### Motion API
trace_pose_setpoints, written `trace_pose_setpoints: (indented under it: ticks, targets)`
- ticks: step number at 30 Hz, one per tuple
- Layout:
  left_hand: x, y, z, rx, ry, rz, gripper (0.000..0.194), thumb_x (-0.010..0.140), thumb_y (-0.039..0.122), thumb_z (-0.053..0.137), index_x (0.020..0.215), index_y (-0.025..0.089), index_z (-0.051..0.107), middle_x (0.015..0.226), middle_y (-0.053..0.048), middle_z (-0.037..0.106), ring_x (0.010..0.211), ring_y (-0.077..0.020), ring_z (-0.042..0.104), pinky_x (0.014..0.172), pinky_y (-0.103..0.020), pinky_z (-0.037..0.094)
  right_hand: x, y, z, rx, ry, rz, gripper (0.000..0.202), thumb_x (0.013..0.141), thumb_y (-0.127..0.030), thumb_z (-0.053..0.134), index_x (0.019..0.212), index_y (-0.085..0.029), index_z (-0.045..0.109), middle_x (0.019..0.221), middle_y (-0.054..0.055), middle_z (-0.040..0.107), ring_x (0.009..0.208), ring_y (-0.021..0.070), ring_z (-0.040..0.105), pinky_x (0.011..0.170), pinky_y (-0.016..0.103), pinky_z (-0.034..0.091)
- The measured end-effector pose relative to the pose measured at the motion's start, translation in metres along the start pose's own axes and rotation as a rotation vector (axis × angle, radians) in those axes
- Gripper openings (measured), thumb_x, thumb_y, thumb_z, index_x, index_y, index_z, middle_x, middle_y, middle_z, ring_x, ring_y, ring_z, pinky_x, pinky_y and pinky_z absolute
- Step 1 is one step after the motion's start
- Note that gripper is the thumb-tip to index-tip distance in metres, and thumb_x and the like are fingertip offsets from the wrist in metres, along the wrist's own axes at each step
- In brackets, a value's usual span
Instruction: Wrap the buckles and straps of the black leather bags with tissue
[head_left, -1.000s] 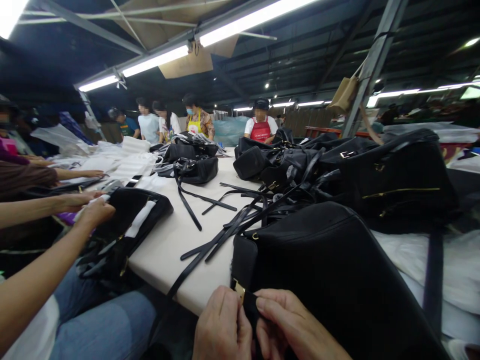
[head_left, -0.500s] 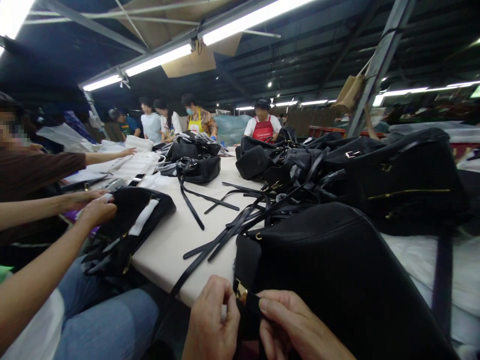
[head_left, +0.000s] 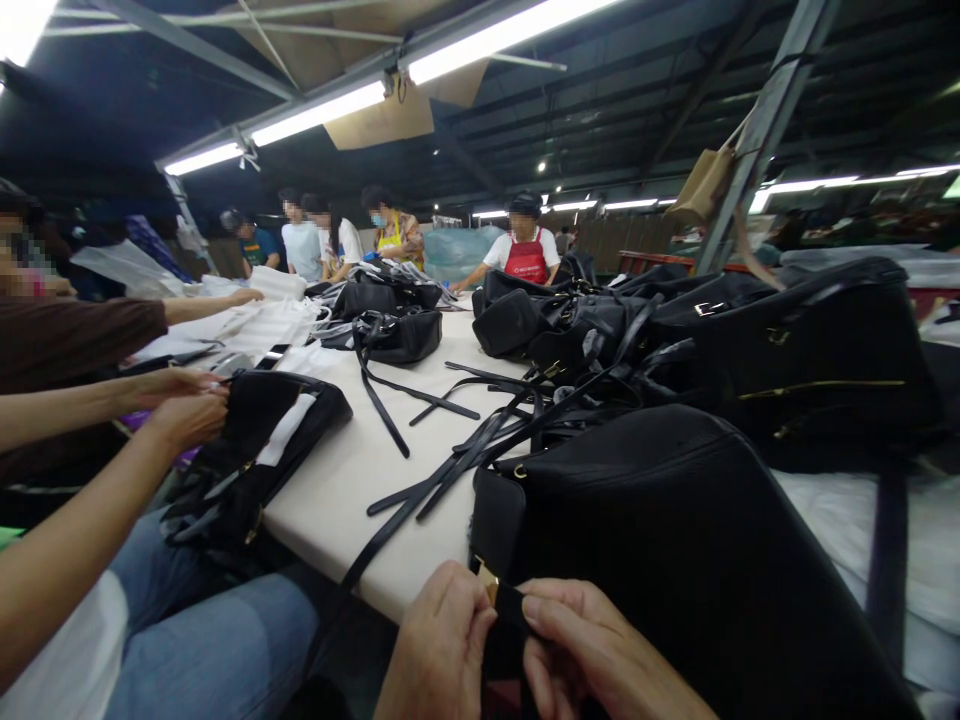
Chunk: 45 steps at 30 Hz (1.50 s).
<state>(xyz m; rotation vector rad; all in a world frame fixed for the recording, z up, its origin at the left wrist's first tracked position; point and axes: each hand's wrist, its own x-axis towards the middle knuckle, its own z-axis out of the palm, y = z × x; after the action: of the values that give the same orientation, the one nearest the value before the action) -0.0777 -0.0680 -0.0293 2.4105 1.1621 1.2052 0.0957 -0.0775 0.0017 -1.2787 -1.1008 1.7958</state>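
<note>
A large black bag (head_left: 645, 520) leans at the table's near edge, with a small flap and gold fittings at its left side. My left hand (head_left: 450, 635) is closed at the gold buckle (head_left: 487, 576), fingertips pressed against it. Between the thumb and fingers of my right hand (head_left: 574, 640) is a black strap (head_left: 512, 606) that runs by the buckle. The two hands are close together, just below the small flap. What lies under my left fingertips is hidden.
Loose black straps (head_left: 465, 450) lie across the white table (head_left: 337, 510). More black bags (head_left: 817, 350) are piled at the right. On the left, a co-worker's hands (head_left: 184, 400) hold another black bag (head_left: 289, 410). Several people stand farther back.
My left hand has moved slightly right and its fingers have closed in on the buckle, covering part of it. My right hand has barely moved. The neighbour's hands have shifted slightly up and left.
</note>
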Motion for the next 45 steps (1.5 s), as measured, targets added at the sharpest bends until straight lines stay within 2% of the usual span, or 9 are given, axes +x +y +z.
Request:
trace_pose_setpoints:
  ticks: [9,15,20,25,27,29,34,42,45]
  targets:
    - [0.006,-0.004,-0.001,-0.146,-0.083,-0.006,0.017,0.096,0.016,0.033,0.085,0.023,0.042,0.076,-0.002,0.054,0.068,-0.0144,0.057,0.057,-0.022,0.047,-0.006,-0.005,0.002,0.026,0.014,0.009,0.048,0.071,-0.062,0.062,0.079,-0.015,0.062,0.049,-0.002,0.060,0.041,0.0074,0.047,0.047,0.020,0.034]
    - [0.007,-0.003,0.002,0.021,-0.026,0.151,0.022,0.092,0.005,0.032,0.094,0.021,0.046,0.082,-0.005,0.059,0.074,-0.0173,0.058,0.067,-0.028,0.052,-0.005,0.000,0.000,0.027,-0.028,-0.034,0.053,0.071,-0.068,0.060,0.073,-0.015,0.060,0.049,-0.002,0.058,0.041,0.0067,0.046,0.047,0.020,0.031]
    - [0.010,-0.004,0.005,0.088,0.054,0.247,0.022,0.090,0.002,0.035,0.090,0.020,0.048,0.079,-0.005,0.059,0.072,-0.0173,0.056,0.064,-0.027,0.051,-0.003,0.002,-0.002,0.027,-0.060,-0.018,0.051,0.073,-0.066,0.060,0.071,-0.016,0.060,0.049,-0.002,0.058,0.042,0.0067,0.046,0.048,0.021,0.031]
    - [0.021,-0.007,-0.012,0.021,0.172,0.107,0.021,0.092,0.004,0.038,0.084,0.022,0.045,0.076,0.000,0.056,0.069,-0.0130,0.056,0.066,-0.023,0.049,-0.004,0.005,-0.003,0.065,-0.017,-0.007,0.049,0.070,-0.063,0.063,0.077,-0.014,0.064,0.046,-0.002,0.057,0.040,0.0069,0.044,0.046,0.019,0.030]
    - [0.022,-0.008,-0.020,-0.016,0.148,0.063,0.017,0.093,0.008,0.041,0.090,0.022,0.049,0.079,-0.001,0.058,0.073,-0.0131,0.058,0.068,-0.022,0.050,-0.004,0.008,-0.005,0.105,0.041,-0.005,0.055,0.067,-0.063,0.065,0.090,-0.014,0.065,0.047,-0.002,0.060,0.041,0.0078,0.045,0.047,0.019,0.031]
    - [0.018,-0.009,-0.023,-0.046,0.086,0.093,0.011,0.093,0.013,0.047,0.095,0.022,0.052,0.083,-0.002,0.060,0.077,-0.0147,0.060,0.070,-0.024,0.051,-0.003,0.009,-0.006,0.103,0.050,0.010,0.056,0.065,-0.064,0.065,0.090,-0.014,0.065,0.047,-0.002,0.060,0.040,0.0076,0.044,0.046,0.019,0.031]
    - [0.003,-0.009,-0.007,-0.054,0.082,0.223,0.010,0.089,0.011,0.053,0.095,0.019,0.054,0.081,-0.004,0.062,0.075,-0.0162,0.060,0.066,-0.025,0.052,-0.001,0.005,-0.004,0.077,-0.016,0.031,0.053,0.067,-0.068,0.062,0.072,-0.015,0.062,0.045,-0.003,0.056,0.038,0.0054,0.043,0.045,0.019,0.030]
    - [0.004,-0.005,0.004,0.109,0.115,0.350,0.019,0.088,-0.001,0.046,0.094,0.014,0.055,0.076,-0.007,0.061,0.070,-0.0166,0.055,0.063,-0.028,0.051,0.006,0.007,-0.008,0.095,-0.101,0.006,0.053,0.069,-0.067,0.063,0.071,-0.014,0.061,0.045,-0.003,0.057,0.038,0.0049,0.046,0.047,0.020,0.032]
    - [0.005,-0.007,0.009,0.094,0.115,0.331,0.019,0.089,0.000,0.042,0.090,0.016,0.052,0.074,-0.006,0.058,0.069,-0.0167,0.053,0.061,-0.027,0.050,0.005,0.006,-0.009,0.080,-0.095,0.008,0.055,0.067,-0.069,0.064,0.074,-0.014,0.061,0.046,-0.003,0.058,0.037,0.0050,0.046,0.045,0.019,0.032]
